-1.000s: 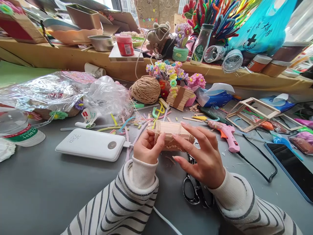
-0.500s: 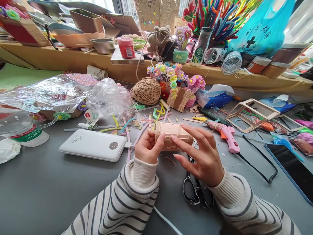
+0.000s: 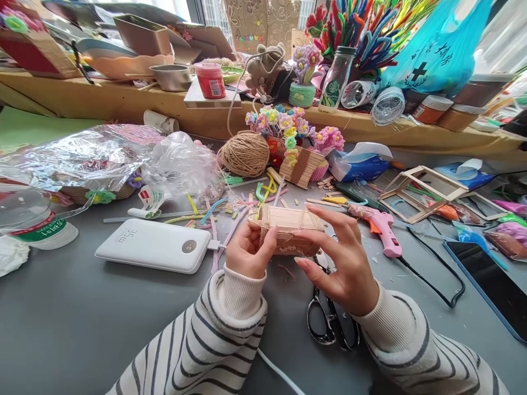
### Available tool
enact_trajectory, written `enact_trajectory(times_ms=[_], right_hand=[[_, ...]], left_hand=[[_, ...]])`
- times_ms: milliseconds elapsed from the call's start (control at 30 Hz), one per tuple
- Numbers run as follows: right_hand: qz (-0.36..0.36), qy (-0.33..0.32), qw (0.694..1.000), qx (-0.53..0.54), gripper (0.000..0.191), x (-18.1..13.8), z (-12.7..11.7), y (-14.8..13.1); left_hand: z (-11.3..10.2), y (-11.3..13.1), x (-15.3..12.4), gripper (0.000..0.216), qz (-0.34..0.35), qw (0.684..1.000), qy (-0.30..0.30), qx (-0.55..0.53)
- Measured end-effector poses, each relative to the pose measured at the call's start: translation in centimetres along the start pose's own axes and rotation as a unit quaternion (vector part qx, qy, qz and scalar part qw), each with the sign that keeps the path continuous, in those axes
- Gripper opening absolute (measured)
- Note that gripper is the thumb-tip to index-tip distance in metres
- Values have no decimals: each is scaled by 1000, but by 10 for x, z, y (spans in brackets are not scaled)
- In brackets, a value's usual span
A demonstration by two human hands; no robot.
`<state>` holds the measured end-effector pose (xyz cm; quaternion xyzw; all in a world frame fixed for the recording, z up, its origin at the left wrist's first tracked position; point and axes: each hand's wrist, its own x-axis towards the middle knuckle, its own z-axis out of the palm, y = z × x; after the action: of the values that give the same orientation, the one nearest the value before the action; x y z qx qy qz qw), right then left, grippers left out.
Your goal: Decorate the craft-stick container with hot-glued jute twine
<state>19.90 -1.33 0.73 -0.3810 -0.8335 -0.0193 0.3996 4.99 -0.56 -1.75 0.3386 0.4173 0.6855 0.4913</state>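
Note:
My left hand (image 3: 252, 249) is closed around the left end of a small popsicle-stick barrel (image 3: 287, 218), its thumb pressed on the near side. Twine is wound around both ends of the barrel, which lies on its side just above the table. My right hand (image 3: 341, 260) is at the barrel's right end with fingers spread; its fingertips rest on or very near the twine there. Black-handled scissors (image 3: 323, 323) lie on the table below my right hand, their blades partly hidden by it.
A white power bank (image 3: 154, 245) with a cable lies at left. To the right are a pink glue gun (image 3: 382, 230), a phone (image 3: 488, 285) and a wooden stick frame (image 3: 426, 192). Behind stand a twine ball (image 3: 244, 153) and a stick container (image 3: 302, 167) with fuzzy flowers.
The view has shifted slightly. My left hand keeps its grip on the barrel, while my right fingers have moved a little along its right end.

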Motion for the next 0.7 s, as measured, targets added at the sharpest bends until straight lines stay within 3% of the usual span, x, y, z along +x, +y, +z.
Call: enact_trajectory(times_ms=[333, 533, 700], right_hand=[[13, -15, 1000, 4, 13, 5, -6, 3], [-7, -31, 999, 0, 16, 6, -8, 6], [-48, -54, 997, 2, 21, 6, -13, 3]], left_hand=[[3, 9, 0, 34, -100, 994, -31, 21], [-1, 7, 3, 37, -110, 993, -40, 31], [-9, 21, 17, 28, -128, 981, -137, 53]])
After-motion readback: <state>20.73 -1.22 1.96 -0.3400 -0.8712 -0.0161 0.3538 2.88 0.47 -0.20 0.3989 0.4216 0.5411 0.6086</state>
